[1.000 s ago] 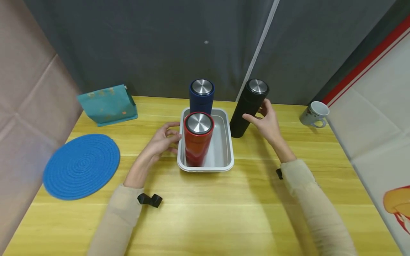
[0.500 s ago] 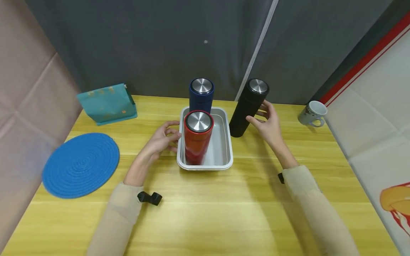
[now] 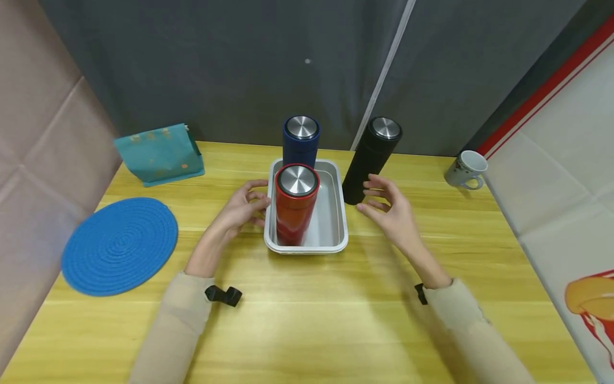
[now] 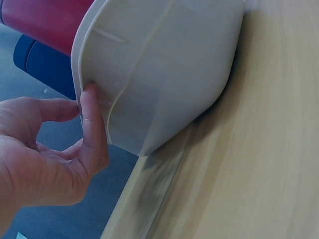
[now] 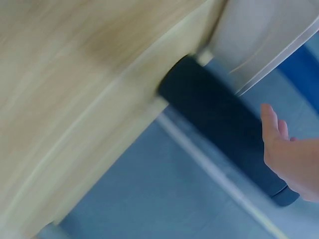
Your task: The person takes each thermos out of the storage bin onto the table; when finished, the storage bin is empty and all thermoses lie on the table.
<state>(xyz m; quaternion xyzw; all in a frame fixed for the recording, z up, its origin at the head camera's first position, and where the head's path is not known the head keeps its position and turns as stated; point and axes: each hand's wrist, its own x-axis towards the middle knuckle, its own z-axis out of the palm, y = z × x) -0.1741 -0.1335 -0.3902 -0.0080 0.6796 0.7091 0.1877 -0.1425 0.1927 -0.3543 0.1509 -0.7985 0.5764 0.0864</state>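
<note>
Tall black cylindrical flask with a brushed-steel cap [image 3: 371, 158]: upright on the yellow wooden desk [image 3: 307, 320], long axis vertical, just beside the right wall of the pale grey rectangular plastic tray [image 3: 341, 213], seemingly apart from it. Right hand [image 3: 390, 210] at about five o'clock from the flask's base, close but not touching, fingers spread and relaxed, grip holding nothing; same gap between fingertips and dark body in the right wrist view. Flask therefore up and slightly left of that palm, at roughly eleven o'clock. Left hand [image 3: 240, 210] at nine o'clock of the tray, thumb and fingertips on its left rim, a light hold rather than a closed fist. Inside the tray: red steel-capped flask [image 3: 296, 210] at six o'clock, dark blue steel-capped flask [image 3: 300, 141] at twelve. Right hand plainly the nearer to the black flask.
</note>
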